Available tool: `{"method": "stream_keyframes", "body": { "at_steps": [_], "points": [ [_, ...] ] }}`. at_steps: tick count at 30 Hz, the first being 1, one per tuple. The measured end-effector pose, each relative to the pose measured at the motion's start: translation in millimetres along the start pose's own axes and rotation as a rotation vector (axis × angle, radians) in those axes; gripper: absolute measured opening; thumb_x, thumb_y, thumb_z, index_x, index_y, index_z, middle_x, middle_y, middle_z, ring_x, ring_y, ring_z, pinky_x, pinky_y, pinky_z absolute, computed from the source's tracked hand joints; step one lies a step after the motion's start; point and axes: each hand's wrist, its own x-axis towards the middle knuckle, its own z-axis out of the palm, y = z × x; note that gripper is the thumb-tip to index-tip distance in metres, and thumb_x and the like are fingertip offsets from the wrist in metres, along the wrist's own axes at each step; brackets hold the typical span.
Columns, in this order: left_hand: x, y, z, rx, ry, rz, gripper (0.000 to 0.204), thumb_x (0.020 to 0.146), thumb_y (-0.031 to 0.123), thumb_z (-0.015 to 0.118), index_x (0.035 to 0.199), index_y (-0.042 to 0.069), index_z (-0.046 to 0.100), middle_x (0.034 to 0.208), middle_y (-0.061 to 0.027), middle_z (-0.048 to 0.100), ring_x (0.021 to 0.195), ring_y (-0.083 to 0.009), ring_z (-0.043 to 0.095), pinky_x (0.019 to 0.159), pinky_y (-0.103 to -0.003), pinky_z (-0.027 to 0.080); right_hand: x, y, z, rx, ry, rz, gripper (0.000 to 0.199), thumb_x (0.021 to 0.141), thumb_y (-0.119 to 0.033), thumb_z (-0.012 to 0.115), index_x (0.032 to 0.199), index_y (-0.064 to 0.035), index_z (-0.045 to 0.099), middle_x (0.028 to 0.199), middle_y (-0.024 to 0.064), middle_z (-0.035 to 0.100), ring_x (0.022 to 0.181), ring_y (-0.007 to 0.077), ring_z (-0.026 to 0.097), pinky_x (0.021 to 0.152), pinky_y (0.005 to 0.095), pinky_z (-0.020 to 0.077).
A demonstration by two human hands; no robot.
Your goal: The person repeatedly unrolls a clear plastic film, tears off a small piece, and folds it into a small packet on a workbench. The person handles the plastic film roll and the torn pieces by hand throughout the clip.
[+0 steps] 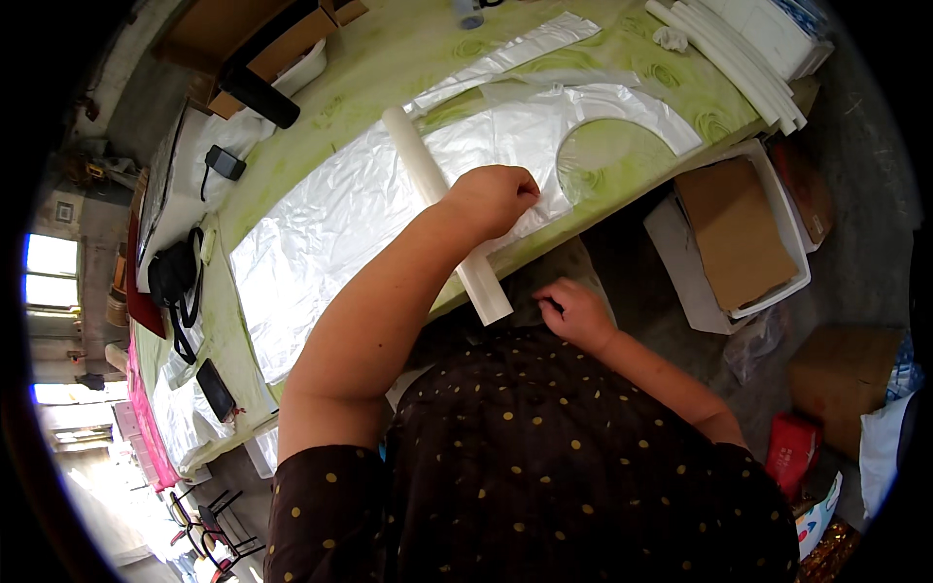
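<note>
Translucent silvery plastic film, a wide crinkled sheet [321,243] with a large rounded cut-out at its right part, lies flat on a table covered by a pale green, rose-patterned cloth [364,83]. The head view shows the following.

A long, pale, off-white cylindrical roll [416,165] lies obliquely across the sheet; its near end projects past the table's near edge. The bare left forearm passes above the roll. The left hand [496,199] is just right of the roll, over the film near the table edge, with fingers curled in toward the thumb; whether the fingertips pinch any film cannot be told. The right hand [575,313] is below the table edge, right of the roll's near end and apart from it, fingers bent; whether it has hold of anything cannot be told. The person wears a dark brown top with gold dots [535,428].

Beyond the sheet lies a narrow strip of clear film [515,56]. At the table's far right is a bundle of long white tubes [734,63]. On the left are a black fabric bag with a strap [173,274] and a flat black rectangular device [216,389]. Right of the table, a white plastic bin [803,277] contains brown cardboard [734,228].
</note>
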Motion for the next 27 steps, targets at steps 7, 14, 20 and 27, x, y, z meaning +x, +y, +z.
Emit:
{"method": "stream_keyframes", "body": {
  "at_steps": [7, 14, 20, 27],
  "points": [
    [-12, -13, -5, -0.290, 0.114, -0.079, 0.029, 0.094, 0.019, 0.065, 0.120, 0.006, 0.070, 0.105, -0.0128, 0.074, 0.097, -0.0264, 0.070, 0.087, -0.037, 0.054, -1, 3, -1, 0.162, -0.013, 0.033, 0.012, 0.086, -0.010, 0.067, 0.097, -0.0070, 0.071, 0.092, 0.0124, 0.068, 0.086, 0.0335, 0.066, 0.075, 0.0408, 0.0543],
    [-38, -1, -11, -0.419, 0.241, -0.077, 0.035, 0.095, 0.019, 0.065, 0.127, 0.005, 0.064, 0.102, -0.0102, 0.073, 0.096, -0.0232, 0.069, 0.087, -0.034, 0.054, 54, -48, -62, -0.009, 0.299, -0.370, 0.019, 0.081, -0.007, 0.070, 0.100, -0.0072, 0.072, 0.103, 0.0119, 0.070, 0.094, 0.0334, 0.064, 0.086, 0.0423, 0.0514],
    [-41, 4, -4, -0.412, 0.311, -0.053, 0.032, 0.093, 0.015, 0.067, 0.122, 0.003, 0.065, 0.091, -0.0037, 0.069, 0.088, -0.0140, 0.066, 0.083, -0.030, 0.053, 165, -11, -66, -0.462, 0.327, -0.258, 0.039, 0.081, -0.017, 0.073, 0.119, -0.0098, 0.069, 0.125, 0.0093, 0.065, 0.113, 0.0311, 0.056, 0.097, 0.0456, 0.0451],
    [-42, -6, -9, -0.502, 0.380, -0.038, 0.047, 0.089, 0.027, 0.073, 0.131, 0.008, 0.063, 0.113, -0.0092, 0.068, 0.100, -0.0184, 0.067, 0.087, -0.034, 0.055, 196, -9, -60, -0.613, 0.377, -0.174, 0.061, 0.073, -0.016, 0.076, 0.132, -0.0101, 0.062, 0.139, 0.0127, 0.055, 0.128, 0.0403, 0.045, 0.107, 0.0507, 0.0382]
  ]
}}
